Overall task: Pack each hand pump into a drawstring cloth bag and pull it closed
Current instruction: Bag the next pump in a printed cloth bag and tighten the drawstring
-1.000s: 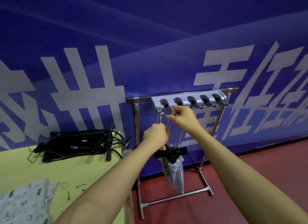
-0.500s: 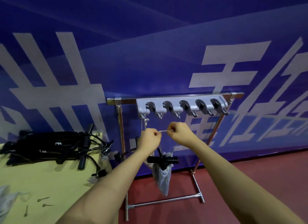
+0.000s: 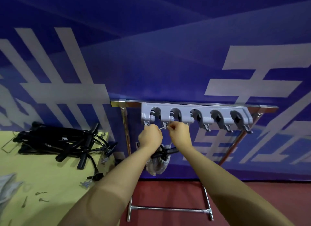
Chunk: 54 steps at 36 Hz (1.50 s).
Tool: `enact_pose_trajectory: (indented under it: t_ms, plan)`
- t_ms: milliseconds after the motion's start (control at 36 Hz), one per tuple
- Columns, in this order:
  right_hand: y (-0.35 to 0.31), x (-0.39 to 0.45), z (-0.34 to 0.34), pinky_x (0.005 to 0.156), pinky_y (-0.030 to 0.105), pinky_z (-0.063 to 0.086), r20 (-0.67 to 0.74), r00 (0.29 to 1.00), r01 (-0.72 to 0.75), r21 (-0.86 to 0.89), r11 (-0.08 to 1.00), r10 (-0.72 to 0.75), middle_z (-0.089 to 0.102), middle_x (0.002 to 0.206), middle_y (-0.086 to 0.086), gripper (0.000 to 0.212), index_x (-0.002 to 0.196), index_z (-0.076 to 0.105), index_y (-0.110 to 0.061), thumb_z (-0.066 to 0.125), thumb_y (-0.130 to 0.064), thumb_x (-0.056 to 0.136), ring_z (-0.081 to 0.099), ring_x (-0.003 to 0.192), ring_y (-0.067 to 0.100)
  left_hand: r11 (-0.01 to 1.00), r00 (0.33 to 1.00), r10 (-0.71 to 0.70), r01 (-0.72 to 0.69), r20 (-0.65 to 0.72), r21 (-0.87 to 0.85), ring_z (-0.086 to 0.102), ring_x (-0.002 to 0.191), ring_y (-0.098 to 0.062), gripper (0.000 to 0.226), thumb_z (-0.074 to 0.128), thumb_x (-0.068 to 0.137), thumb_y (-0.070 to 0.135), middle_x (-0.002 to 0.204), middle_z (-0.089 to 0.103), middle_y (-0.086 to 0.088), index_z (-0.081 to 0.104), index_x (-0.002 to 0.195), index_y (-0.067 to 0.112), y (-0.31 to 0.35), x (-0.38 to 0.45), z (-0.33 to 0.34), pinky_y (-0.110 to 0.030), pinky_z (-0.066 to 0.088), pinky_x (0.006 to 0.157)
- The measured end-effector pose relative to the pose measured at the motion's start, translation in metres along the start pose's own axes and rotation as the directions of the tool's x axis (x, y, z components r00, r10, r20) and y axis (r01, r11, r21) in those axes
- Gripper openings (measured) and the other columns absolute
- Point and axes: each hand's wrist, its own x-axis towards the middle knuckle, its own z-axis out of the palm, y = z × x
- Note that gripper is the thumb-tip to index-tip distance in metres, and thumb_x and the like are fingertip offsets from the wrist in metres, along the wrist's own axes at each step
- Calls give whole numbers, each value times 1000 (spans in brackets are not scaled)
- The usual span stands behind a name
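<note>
A grey drawstring cloth bag (image 3: pixel 158 165) hangs below my hands in front of the metal rack, with the black handle of a hand pump (image 3: pixel 170 151) sticking out of its gathered mouth. My left hand (image 3: pixel 150 136) and my right hand (image 3: pixel 180 134) are both raised just under the grey hook rail (image 3: pixel 195 115). Each hand pinches the white drawstring (image 3: pixel 162 127), which runs taut between them. A pile of black hand pumps (image 3: pixel 64 141) lies on the yellow-green table at the left.
The chrome rack (image 3: pixel 168 209) stands on the red floor against a blue banner wall. The yellow-green table (image 3: pixel 42 183) carries small metal pins (image 3: pixel 40 196) and grey cloth bags (image 3: pixel 6 185) at its left edge. Loose pump hoses (image 3: pixel 94 167) trail toward the table's right edge.
My hands have risen closer to the hook rail while still holding the cord stretched between them. The bag has come up with them and its mouth looks more tightly gathered.
</note>
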Motion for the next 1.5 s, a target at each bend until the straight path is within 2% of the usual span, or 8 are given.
enact_pose_trajectory:
  t_ms: [222, 333, 417, 556, 778, 1167, 1333, 1500]
  plan:
    - [10, -3, 5, 55, 44, 38, 64, 998, 24, -69, 997, -19, 61, 75, 25, 24, 79, 61, 1, 48, -10, 96, 46, 62, 28, 1000, 994, 16, -16, 108, -6, 61, 93, -36, 24, 42, 94, 17, 99, 65, -14, 64, 87, 11, -4, 0, 13, -35, 42, 65]
    - [7, -14, 2, 65, 38, 44, 15, 1000, 3, -141, 990, -1, 65, 107, 7, 23, 113, 61, -11, 45, -17, 97, 61, 92, 31, 996, 986, 58, -46, 153, -81, 63, 91, -32, 21, 43, 92, 17, 95, 68, -10, 64, 94, 14, -11, -3, 10, -37, 50, 70]
    - [1, -21, 1, 68, 34, 41, -54, 998, 5, -78, 997, -9, 61, 119, 3, 26, 120, 55, -14, 45, -20, 97, 59, 100, 27, 989, 980, 100, -79, 170, -125, 66, 82, -30, 22, 43, 91, 19, 87, 69, -9, 64, 97, 15, -18, -8, 6, -42, 55, 74]
    - [-12, -31, 9, 64, 31, 37, -69, 996, 53, -5, 999, -53, 64, 109, 4, 20, 112, 56, -13, 45, -22, 97, 60, 91, 26, 977, 992, 84, -63, 98, -202, 66, 83, -29, 23, 44, 91, 18, 89, 71, -10, 66, 98, 15, -32, -17, -9, -42, 55, 76]
    - [-53, -47, 37, 60, 38, 43, 69, 978, 192, 86, 978, -198, 60, 74, -1, 14, 96, 56, -16, 46, -25, 96, 56, 70, 23, 973, 1000, -12, 11, 1, -231, 66, 81, -28, 17, 47, 90, 20, 87, 71, -7, 64, 91, 19, -84, -30, -52, -42, 55, 77]
    - [-168, -100, 164, 66, 36, 48, 294, 923, 242, 56, 969, -247, 62, 74, 2, 14, 80, 54, -21, 48, -24, 93, 61, 74, 23, 985, 988, -98, 79, -120, -153, 62, 98, -33, 23, 46, 91, 15, 104, 67, -14, 66, 101, 11, -239, -65, -144, -42, 52, 85]
    - [-212, -128, 241, 67, 41, 50, 353, 911, 209, 50, 977, -213, 61, 67, 2, 18, 73, 54, -21, 48, -20, 89, 60, 68, 26, 977, 984, -174, 167, -44, -134, 61, 97, -30, 23, 43, 94, 16, 107, 65, -11, 63, 103, 9, -335, -87, -165, -40, 52, 84]
    - [-247, -154, 325, 77, 45, 55, 445, 880, 165, 41, 985, -166, 69, 83, 9, 14, 83, 61, -21, 48, -23, 88, 66, 81, 31, 958, 966, -258, 258, 15, -126, 61, 89, -30, 18, 47, 92, 11, 100, 63, -12, 61, 100, 4, -431, -104, -185, -38, 52, 76]
